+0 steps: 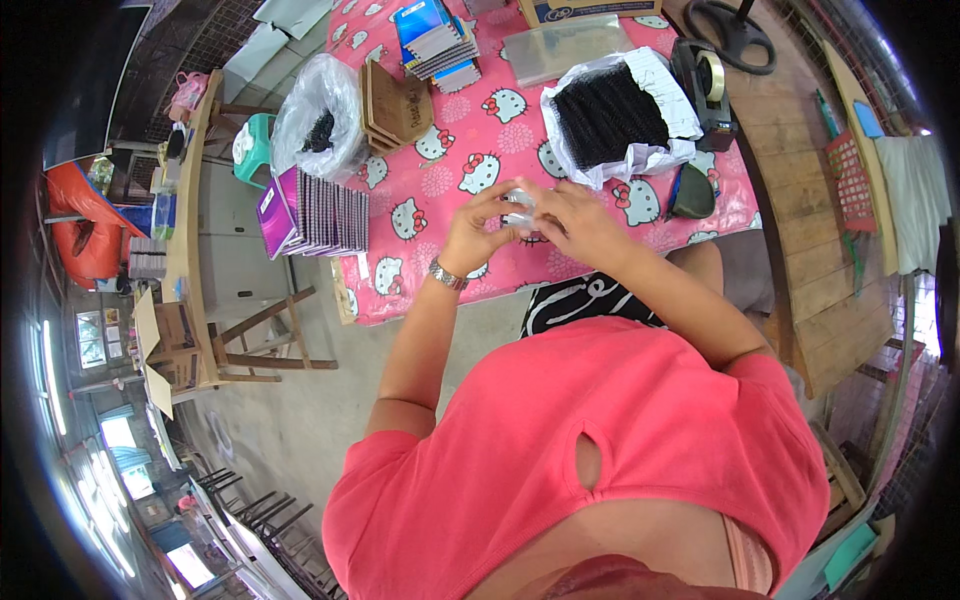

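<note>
Over the near edge of the pink cartoon-print tablecloth (440, 265), my left hand (472, 232) and my right hand (580, 225) meet. Their fingers pinch a small clear, whitish plastic piece (517, 212), partly covered by the fingertips; its exact kind does not show. A watch is on my left wrist. To the left stands a stack of spiral-bound notebooks (330, 218) with purple covers. Beyond my right hand, black plastic binding coils (610, 108) lie in a white paper-lined holder (685, 115). A dark rounded object (692, 192) sits right of that hand.
A black tape dispenser (712, 100) stands at the right. Clear plastic sheets (565, 52) and blue notebooks (437, 45) lie farther back. A brown open box (400, 105) adjoins a clear plastic bag (320, 95) holding black bits. A wooden bench (825, 270) runs along the right.
</note>
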`<control>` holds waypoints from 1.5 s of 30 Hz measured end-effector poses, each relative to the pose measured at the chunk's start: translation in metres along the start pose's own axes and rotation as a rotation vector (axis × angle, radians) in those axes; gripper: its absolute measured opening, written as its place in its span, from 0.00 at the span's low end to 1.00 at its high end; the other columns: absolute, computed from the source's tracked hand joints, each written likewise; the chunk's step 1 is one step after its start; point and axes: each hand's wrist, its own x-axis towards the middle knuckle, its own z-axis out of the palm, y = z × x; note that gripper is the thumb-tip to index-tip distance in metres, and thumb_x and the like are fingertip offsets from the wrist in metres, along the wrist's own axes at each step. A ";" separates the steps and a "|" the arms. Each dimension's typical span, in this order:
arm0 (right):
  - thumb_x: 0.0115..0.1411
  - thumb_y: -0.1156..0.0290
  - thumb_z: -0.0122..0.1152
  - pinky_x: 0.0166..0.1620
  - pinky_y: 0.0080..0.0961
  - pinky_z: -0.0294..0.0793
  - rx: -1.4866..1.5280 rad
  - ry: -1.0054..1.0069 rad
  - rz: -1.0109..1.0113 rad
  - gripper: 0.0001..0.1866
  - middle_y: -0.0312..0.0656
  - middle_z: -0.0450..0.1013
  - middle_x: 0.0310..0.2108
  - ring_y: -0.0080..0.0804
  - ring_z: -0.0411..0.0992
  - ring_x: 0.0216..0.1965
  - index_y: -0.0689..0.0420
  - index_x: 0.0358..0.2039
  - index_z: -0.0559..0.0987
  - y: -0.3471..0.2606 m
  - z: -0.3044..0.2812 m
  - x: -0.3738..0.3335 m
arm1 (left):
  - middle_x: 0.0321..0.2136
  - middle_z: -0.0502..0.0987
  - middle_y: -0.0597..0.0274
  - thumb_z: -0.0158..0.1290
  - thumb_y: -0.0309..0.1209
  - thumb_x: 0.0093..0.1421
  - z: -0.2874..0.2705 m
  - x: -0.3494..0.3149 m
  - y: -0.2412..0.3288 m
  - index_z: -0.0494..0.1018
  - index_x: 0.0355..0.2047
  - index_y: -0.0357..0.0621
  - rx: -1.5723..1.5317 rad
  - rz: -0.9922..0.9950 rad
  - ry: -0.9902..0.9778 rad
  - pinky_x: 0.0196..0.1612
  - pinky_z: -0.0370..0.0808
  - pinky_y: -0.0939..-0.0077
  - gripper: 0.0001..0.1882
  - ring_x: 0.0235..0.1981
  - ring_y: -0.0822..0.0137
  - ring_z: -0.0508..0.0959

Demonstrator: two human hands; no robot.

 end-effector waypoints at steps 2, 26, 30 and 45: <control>0.53 0.73 0.59 0.42 0.41 0.67 0.060 0.003 0.052 0.35 0.43 0.73 0.31 0.45 0.70 0.35 0.55 0.62 0.61 -0.002 0.002 0.006 | 0.53 0.69 0.59 0.68 0.24 0.41 0.004 0.001 -0.003 0.81 0.37 0.47 0.050 0.070 0.047 0.60 0.64 0.65 0.19 0.56 0.62 0.67; 0.62 0.70 0.55 0.32 0.19 0.73 0.773 0.945 0.809 0.06 0.33 0.68 0.25 0.22 0.66 0.25 0.58 0.30 0.73 0.190 -0.146 -0.086 | 0.35 0.75 0.62 0.64 0.25 0.43 -0.002 0.031 0.038 0.78 0.37 0.39 0.407 -0.116 0.051 0.39 0.70 0.75 0.18 0.34 0.67 0.73; 0.64 0.75 0.50 0.30 0.17 0.71 1.341 0.938 0.855 0.04 0.35 0.68 0.25 0.23 0.66 0.25 0.59 0.32 0.71 0.202 -0.137 -0.100 | 0.35 0.76 0.61 0.65 0.25 0.43 -0.006 0.037 0.026 0.77 0.39 0.39 0.168 -0.267 -0.042 0.40 0.71 0.76 0.20 0.38 0.72 0.75; 0.47 0.52 0.70 0.25 0.31 0.63 -0.083 -0.890 0.082 0.22 0.39 0.67 0.16 0.28 0.67 0.21 0.59 0.19 0.74 0.040 -0.031 0.114 | 0.30 0.77 0.71 0.63 0.22 0.49 -0.009 0.032 0.006 0.75 0.41 0.38 -0.179 -0.383 -0.092 0.36 0.69 0.82 0.17 0.32 0.79 0.74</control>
